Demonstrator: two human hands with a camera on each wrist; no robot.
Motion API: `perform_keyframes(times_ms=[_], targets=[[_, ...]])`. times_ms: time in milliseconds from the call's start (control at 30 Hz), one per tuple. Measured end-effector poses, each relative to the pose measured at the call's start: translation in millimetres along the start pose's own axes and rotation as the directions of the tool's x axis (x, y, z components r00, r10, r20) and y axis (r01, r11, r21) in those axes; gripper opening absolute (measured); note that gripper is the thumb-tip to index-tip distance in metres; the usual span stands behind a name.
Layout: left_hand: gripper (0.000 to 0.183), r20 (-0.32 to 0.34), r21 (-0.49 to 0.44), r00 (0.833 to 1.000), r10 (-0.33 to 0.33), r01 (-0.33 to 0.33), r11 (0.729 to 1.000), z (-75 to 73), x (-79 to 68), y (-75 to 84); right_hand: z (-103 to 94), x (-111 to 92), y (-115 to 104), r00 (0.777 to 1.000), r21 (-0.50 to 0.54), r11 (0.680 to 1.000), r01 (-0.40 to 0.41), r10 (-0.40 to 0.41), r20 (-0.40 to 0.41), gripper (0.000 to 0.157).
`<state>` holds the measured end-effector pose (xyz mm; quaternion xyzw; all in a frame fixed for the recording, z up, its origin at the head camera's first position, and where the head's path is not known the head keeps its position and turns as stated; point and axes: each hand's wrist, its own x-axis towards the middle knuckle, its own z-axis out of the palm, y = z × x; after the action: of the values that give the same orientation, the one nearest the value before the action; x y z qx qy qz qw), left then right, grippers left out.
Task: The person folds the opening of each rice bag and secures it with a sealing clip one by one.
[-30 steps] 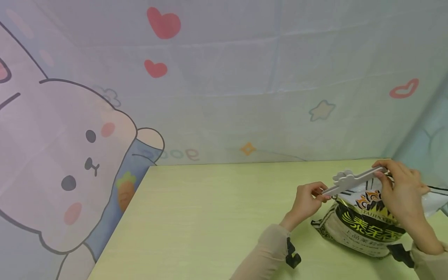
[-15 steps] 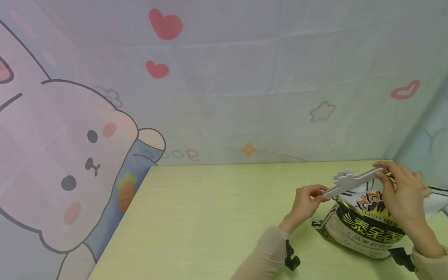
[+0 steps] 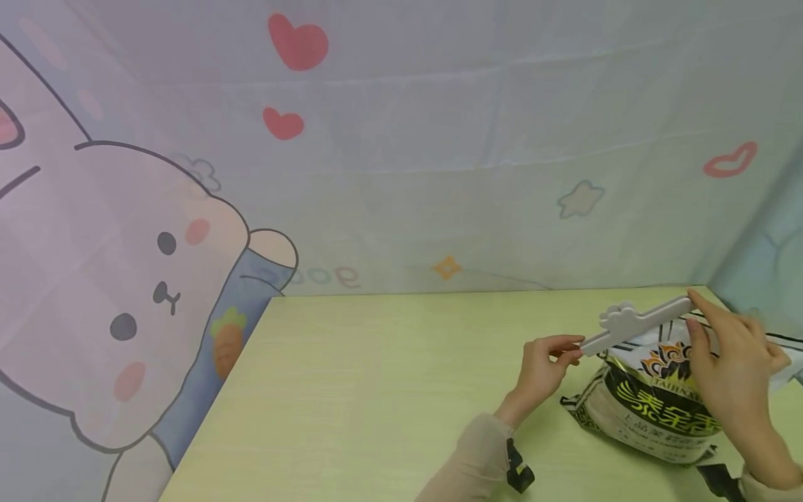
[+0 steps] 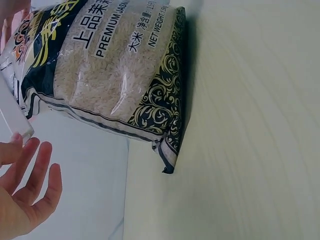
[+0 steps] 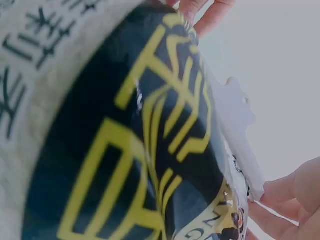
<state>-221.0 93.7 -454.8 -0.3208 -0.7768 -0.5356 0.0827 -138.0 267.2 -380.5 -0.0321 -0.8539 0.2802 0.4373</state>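
Note:
A clear plastic bag of rice (image 3: 652,411) with a black and yellow label stands on the table at the right in the head view. Along its top lies a pale grey bag clip (image 3: 633,324) with a cloud-shaped bump. My left hand (image 3: 542,369) has thumb and index fingertips at the clip's left end and pinches it lightly; the other fingers spread loosely in the left wrist view. My right hand (image 3: 734,369) touches the clip's right end with its index fingertip, while the thumb stands apart below it. The hand hides part of the bag's right side.
The pale yellow-green table (image 3: 376,390) stretches away to the left. A fabric backdrop (image 3: 401,174) with a cartoon rabbit and hearts hangs behind it. The bag's loose top (image 3: 784,355) sticks out to the right behind the right hand.
My right hand has slid right and loosened, so its thumb has come off the clip. My left fingers have drawn slightly left, to the clip's very tip. The bag has hardly moved.

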Motion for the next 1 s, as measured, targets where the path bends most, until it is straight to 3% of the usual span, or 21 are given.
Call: perform_keyframes(times_ms=[267,600,867,1000], targets=[[0.022,-0.081,-0.029,0.997,0.007,-0.01,1.0,-9.9,-10.4,14.5,-0.3,-12.9,-9.0,1.0,0.029,1.0,-0.006,0.007,-0.029,0.039],[0.023,-0.12,0.049,0.992,0.033,-0.027,0.998,-13.7,-23.3,-1.4,14.0,-34.2,-13.4,0.992,0.086,0.99,0.115,-0.109,-0.071,0.046],[0.025,-0.14,0.139,0.99,0.019,0.001,0.99,-29.5,-32.3,-0.8,31.7,-51.4,-18.0,0.983,0.108,0.979,0.171,-0.162,-0.083,0.052],[0.024,-0.145,0.137,0.989,0.006,0.014,0.99,-36.9,-36.7,0.7,39.4,-60.8,-19.9,0.982,0.09,0.979,0.183,-0.177,-0.067,0.057]])
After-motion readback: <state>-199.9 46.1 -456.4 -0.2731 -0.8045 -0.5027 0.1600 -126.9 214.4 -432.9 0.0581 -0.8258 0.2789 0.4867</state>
